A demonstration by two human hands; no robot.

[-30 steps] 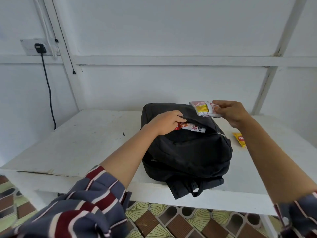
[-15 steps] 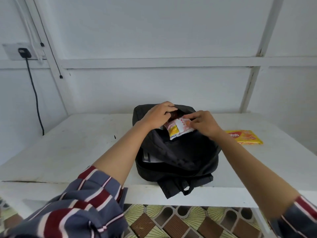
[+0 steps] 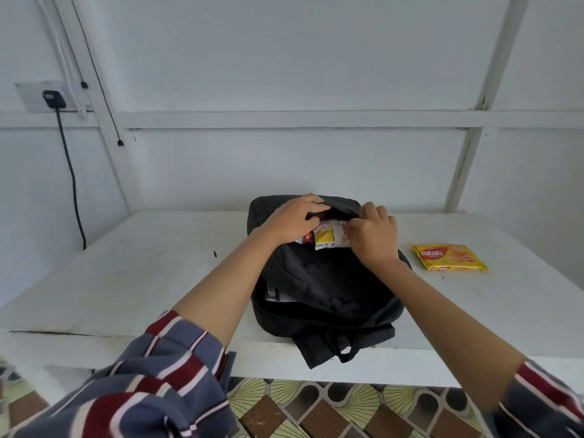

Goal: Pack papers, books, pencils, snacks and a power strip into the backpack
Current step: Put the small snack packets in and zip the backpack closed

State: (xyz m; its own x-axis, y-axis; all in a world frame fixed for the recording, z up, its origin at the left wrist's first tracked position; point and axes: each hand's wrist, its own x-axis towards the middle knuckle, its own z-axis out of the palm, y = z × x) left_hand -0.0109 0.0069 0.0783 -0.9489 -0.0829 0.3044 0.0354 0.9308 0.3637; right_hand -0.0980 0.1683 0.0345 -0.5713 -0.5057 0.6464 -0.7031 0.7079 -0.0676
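Observation:
A black backpack point(image 3: 328, 289) lies on the white table point(image 3: 142, 279), its front pocket open at the far end. My left hand point(image 3: 292, 221) grips the upper edge of that pocket and holds it open. My right hand point(image 3: 373, 238) pinches a white, pink and yellow snack packet point(image 3: 327, 237) that is half inside the pocket. A red packet point(image 3: 307, 238) shows under it in the pocket. White paper point(image 3: 286, 297) peeks from the main compartment. A yellow wafer pack point(image 3: 448, 257) lies on the table to the right of the bag.
The backpack's straps point(image 3: 341, 346) hang over the table's front edge. A black plug and cable point(image 3: 68, 147) run down the wall at the left. Patterned floor tiles point(image 3: 316, 409) show below the table.
My right hand has carried the snack packet from above the bag down into the front pocket and pushed it further in. My left hand keeps hold of the pocket edge.

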